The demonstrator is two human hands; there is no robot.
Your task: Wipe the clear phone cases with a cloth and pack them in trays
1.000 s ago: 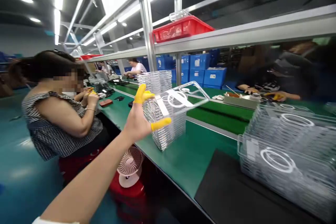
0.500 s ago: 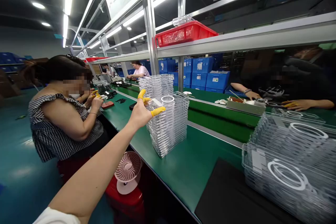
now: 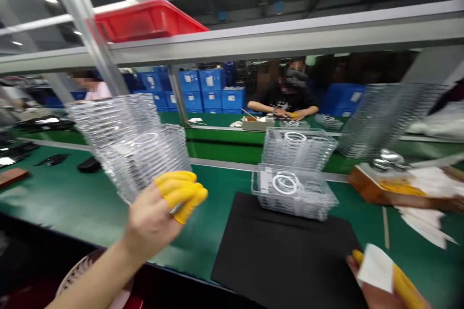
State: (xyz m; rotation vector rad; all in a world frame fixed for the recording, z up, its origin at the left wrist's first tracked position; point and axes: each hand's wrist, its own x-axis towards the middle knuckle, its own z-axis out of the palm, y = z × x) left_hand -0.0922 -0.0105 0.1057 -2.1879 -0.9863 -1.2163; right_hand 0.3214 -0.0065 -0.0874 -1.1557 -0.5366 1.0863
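My left hand (image 3: 159, 217), with yellow finger cots, is raised over the bench in front of a tall stack of clear plastic cases (image 3: 145, 164). Its fingers are curled together, and a small grey sliver shows between them, too small to name. At the lower right, my right hand (image 3: 395, 285), also in yellow cots, grips a white cloth (image 3: 377, 268) and is partly cut off by the frame. Between the hands lies a black mat (image 3: 286, 251). Shorter stacks of clear cases with white rings (image 3: 293, 188) stand at its back edge.
A box (image 3: 366, 186) and white cloths (image 3: 424, 227) lie at the right, beside another person's blurred hand (image 3: 449, 198). A red tray (image 3: 152, 19) rests on the overhead rail (image 3: 253, 50). Across the bench sits a co-worker in black (image 3: 286, 91). A fan (image 3: 76, 275) stands below the edge.
The view has swung right. My left hand has come away from the tall stack, toward me, and its spread fingers have closed. My right hand with the white cloth has come into view.
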